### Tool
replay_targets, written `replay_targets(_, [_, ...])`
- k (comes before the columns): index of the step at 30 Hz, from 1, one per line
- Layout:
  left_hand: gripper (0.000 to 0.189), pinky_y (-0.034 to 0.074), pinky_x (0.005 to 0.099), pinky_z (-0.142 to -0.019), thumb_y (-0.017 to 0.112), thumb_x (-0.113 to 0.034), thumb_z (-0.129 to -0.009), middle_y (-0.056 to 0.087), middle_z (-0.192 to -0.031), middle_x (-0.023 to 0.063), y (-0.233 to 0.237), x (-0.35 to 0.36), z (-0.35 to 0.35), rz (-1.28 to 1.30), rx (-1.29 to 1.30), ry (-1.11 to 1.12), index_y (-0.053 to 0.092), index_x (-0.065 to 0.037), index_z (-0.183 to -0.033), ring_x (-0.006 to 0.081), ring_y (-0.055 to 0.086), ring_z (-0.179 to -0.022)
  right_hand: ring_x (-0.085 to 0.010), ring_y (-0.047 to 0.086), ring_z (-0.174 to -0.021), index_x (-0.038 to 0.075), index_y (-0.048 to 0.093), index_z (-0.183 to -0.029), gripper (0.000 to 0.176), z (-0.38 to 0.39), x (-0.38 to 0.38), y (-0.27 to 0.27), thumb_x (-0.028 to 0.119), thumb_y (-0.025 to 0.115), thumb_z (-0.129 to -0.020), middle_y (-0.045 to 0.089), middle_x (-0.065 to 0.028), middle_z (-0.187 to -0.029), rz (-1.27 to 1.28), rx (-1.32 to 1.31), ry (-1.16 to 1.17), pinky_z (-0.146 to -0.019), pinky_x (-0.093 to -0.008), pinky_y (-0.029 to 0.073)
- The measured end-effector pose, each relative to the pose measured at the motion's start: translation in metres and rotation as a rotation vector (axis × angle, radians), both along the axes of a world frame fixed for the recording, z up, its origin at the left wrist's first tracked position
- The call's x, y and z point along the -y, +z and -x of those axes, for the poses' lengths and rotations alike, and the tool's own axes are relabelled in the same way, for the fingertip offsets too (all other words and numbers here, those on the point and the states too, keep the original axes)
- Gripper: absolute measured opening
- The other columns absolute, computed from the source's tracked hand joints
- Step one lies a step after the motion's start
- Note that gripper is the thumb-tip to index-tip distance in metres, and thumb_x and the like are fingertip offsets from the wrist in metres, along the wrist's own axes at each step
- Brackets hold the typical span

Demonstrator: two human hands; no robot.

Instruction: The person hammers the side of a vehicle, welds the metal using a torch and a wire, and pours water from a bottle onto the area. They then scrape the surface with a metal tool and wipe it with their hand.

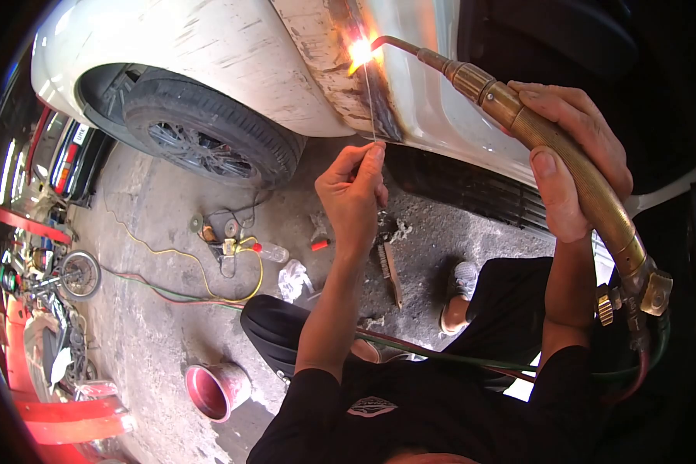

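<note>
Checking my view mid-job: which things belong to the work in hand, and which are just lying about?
In use:
- brass torch, flame lit, in the right hand
- thin rod, in the left hand
- white car, at the flame

Seemingly just lying about:
- bucket
- clear bottle
- brush, though it might serve the work

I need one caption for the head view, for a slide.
Right hand holds a torch, left hand a thin rod, at a bright flame against a white car body.
</note>
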State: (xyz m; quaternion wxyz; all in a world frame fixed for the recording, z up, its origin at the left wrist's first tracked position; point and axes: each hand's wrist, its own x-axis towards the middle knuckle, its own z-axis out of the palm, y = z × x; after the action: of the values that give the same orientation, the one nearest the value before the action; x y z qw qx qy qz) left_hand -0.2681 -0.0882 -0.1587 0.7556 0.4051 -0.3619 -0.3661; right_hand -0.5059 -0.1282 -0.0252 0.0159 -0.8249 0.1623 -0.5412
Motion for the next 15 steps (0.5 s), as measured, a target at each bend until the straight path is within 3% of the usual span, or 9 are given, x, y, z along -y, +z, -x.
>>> replay_targets(15, [0.015, 0.037, 0.0231, -0.042, 0.071, -0.009, -0.099, 0.055, -0.065, -0.0032, 0.0036, 0.0014, 0.0019, -0.010, -0.004, 0.004, 0.076, 0.004, -0.105, 0.0031, 0.044, -0.052, -0.0360, 0.075, -0.099, -0.008, 0.071, -0.112, 0.044, 0.0003, 0.0027, -0.0005, 0.028, 0.067, -0.087, 0.073, -0.0263, -0.107, 0.025, 0.006, 0.028, -0.087, -0.0421, 0.060])
